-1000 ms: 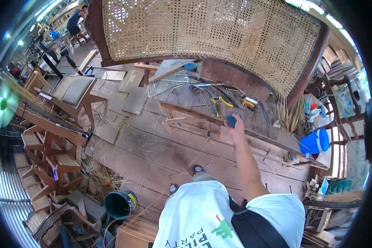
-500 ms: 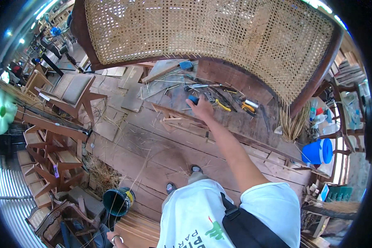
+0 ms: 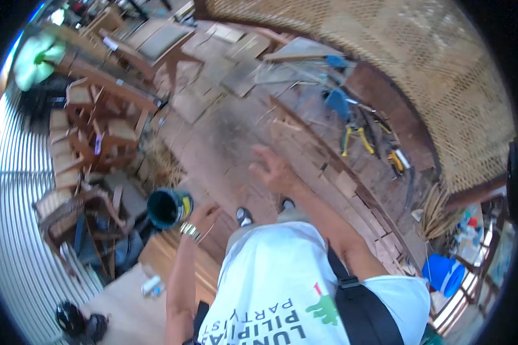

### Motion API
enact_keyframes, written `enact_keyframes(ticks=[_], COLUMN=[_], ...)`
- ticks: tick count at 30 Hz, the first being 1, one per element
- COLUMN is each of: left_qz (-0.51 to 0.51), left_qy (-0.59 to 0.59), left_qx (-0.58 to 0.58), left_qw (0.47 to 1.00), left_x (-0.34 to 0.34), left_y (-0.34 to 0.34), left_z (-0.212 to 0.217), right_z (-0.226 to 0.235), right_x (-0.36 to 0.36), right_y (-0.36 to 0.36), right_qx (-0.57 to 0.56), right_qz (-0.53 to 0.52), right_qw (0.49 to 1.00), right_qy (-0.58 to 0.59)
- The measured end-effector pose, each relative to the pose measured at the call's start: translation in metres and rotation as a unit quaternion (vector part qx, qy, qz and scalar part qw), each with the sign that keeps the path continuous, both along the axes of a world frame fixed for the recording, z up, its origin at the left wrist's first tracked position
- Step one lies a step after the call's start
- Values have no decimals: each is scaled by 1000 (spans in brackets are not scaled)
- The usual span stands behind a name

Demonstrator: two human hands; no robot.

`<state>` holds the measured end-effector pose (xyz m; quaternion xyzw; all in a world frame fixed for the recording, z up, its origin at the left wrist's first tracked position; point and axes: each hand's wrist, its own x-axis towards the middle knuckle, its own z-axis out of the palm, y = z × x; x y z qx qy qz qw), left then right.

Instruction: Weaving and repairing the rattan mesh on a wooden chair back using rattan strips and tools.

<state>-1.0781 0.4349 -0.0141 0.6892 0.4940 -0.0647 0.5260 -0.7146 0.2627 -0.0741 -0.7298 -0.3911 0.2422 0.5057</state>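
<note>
My right hand (image 3: 273, 172) is over the plank floor, fingers apart and somewhat blurred, with nothing visible in it. On the low wooden bench beyond it lie a flat blue piece (image 3: 338, 103), yellow-handled pliers (image 3: 355, 140) and an orange-and-black handled tool (image 3: 395, 163). My left hand (image 3: 204, 215), with a metal-banded watch (image 3: 190, 230) at the wrist, is beside a dark bucket (image 3: 170, 207). Its fingers are drawn together on what looks like a thin cane strand (image 3: 210, 229); blur hides the exact grip.
A large woven cane panel (image 3: 385, 46) in a dark wooden frame stands at the far right. Chair frames (image 3: 106, 123) are stacked at left near corrugated metal sheeting (image 3: 17, 230). At right are a cane bundle (image 3: 434, 213) and a blue bucket (image 3: 443, 275).
My right hand has left the blue piece on the bench and drawn back toward me. My left hand has risen from the lower edge to beside the dark bucket. The view has turned left.
</note>
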Motion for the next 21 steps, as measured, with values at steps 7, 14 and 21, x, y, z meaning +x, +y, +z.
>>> enact_keyframes(ticks=[7, 14, 21], left_qz=[-232, -205, -170], left_qy=[21, 29, -90], left_qx=[-41, -68, 26], left_qw=[971, 976, 981], left_x=[25, -55, -104], left_y=[60, 187, 287], left_z=[-11, 60, 66], right_z=[-26, -2, 29], right_x=[-64, 6, -45], right_y=[-41, -179, -215], right_qx=[-12, -88, -76], right_qz=[210, -24, -174], right_qw=[958, 977, 973], right_qy=[194, 192, 130])
